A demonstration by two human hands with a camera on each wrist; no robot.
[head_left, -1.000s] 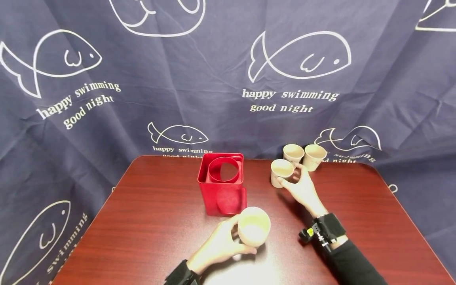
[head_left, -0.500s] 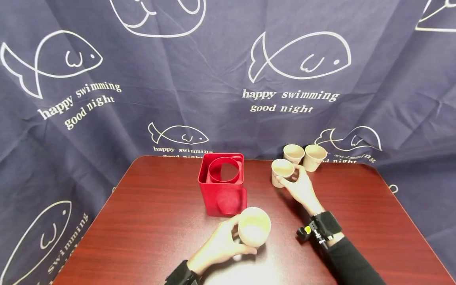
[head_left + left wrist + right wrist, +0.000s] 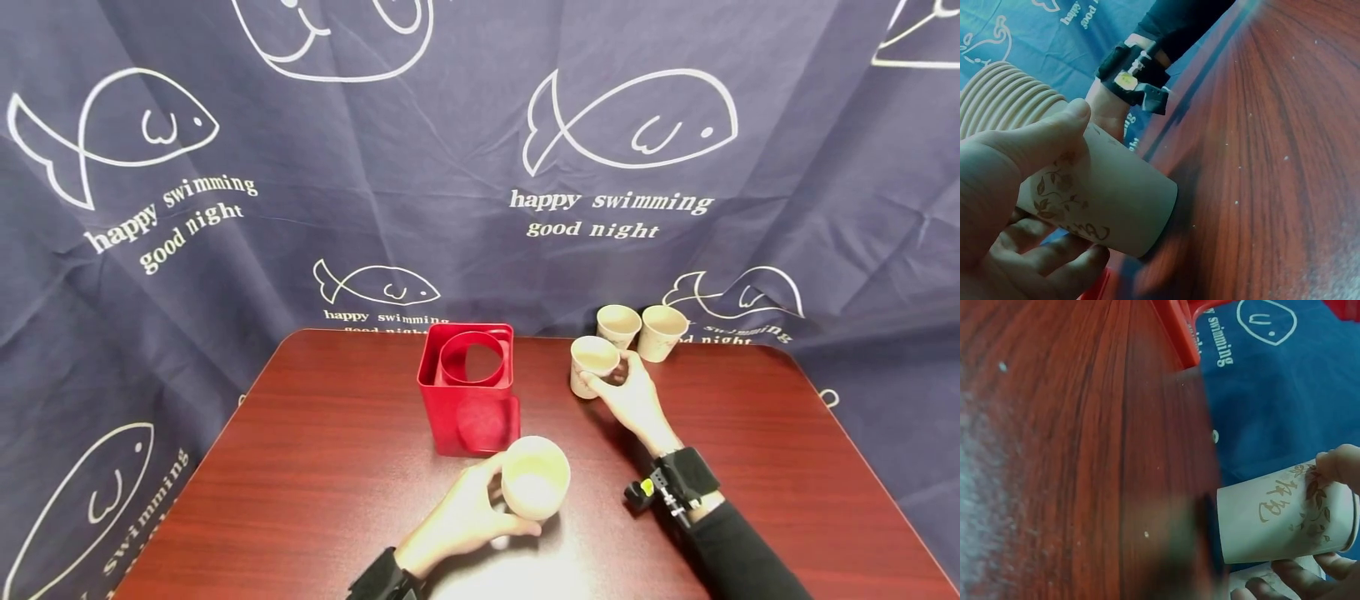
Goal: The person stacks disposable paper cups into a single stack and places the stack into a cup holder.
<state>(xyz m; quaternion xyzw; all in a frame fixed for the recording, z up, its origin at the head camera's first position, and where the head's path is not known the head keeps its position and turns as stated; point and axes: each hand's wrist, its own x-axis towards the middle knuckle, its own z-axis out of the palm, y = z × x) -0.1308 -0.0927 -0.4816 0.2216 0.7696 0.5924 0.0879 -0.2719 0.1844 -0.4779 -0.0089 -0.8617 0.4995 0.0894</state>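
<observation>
Near the table's front, my left hand (image 3: 467,515) grips a stack of nested paper cups (image 3: 536,478). Several rims show in the left wrist view, where the thumb lies along the side of the stack (image 3: 1110,187) and fingers curl beneath. My right hand (image 3: 636,398) holds one paper cup (image 3: 589,377) upright at the back right, thumb on one side and fingers on the other. Brown leaves and writing mark this cup (image 3: 1279,512) in the right wrist view. I cannot tell whether its base touches the table. Just behind stand two more paper cups, one left (image 3: 618,322) and one right (image 3: 663,333).
A red square box (image 3: 468,421) with a round ring inside its top stands left of centre, behind my left hand. The reddish-brown wooden table (image 3: 322,450) ends at a dark blue curtain (image 3: 450,167) printed with white fish.
My right hand's cup has sunk very slightly toward the table, and the right wrist has shifted a little to the left. The left hand and its stack have stayed in place.
</observation>
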